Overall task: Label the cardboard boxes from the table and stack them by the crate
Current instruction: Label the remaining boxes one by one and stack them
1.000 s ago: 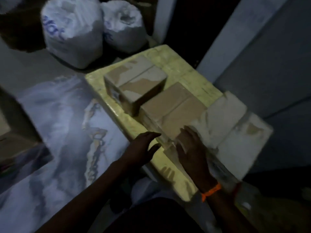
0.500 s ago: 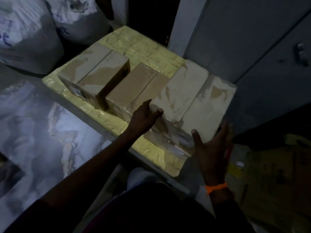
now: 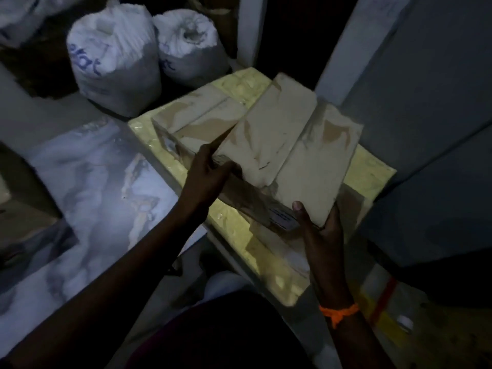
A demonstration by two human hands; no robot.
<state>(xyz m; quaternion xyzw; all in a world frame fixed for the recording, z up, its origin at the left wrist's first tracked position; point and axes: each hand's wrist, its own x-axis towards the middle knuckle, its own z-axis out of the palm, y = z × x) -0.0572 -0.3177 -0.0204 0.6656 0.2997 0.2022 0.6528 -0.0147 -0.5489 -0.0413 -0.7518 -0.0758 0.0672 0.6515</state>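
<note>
- Dead centre of the view is the tape-wrapped pair of brown cardboard boxes (image 3: 287, 155), two boxes side by side under pale tape. It sits tilted, its near end raised above the pale yellow plastic-wrapped bench (image 3: 372, 171), with dark shadow beneath.
- The left hand (image 3: 209, 179) is at the pair's near-left corner, about eight o'clock of it. The thumb is against the near side face and the index finger stretches along the left edge, so the corner is pinched between them.
- The right hand (image 3: 319, 235) has the near-right corner, at five o'clock of the pair. The thumb presses on the near face and the other fingers curl round underneath.
- At nine o'clock of that thumb, a small white printed label (image 3: 281, 218) shows on the near face; the print is too blurred to read.
- An orange thread band (image 3: 338, 311) circles the right wrist.
- At ten o'clock of the held pair, a second taped pair of cardboard boxes (image 3: 197, 118) lies flat on the bench. The held pair's far-left edge overlaps it in the view; I cannot tell whether they touch.
- Beyond the bench at eleven o'clock stands a large white woven sack with blue lettering (image 3: 114, 65). A smaller white woven sack (image 3: 189, 43) is just beside it, at its three o'clock.
- At nine o'clock of the bench is a white-and-grey marble-patterned surface (image 3: 93, 195).
- At three o'clock rises a grey panelled wall (image 3: 426, 102).
- Low at five o'clock, in the dim, is a yellow package with a red stripe (image 3: 383, 299).
</note>
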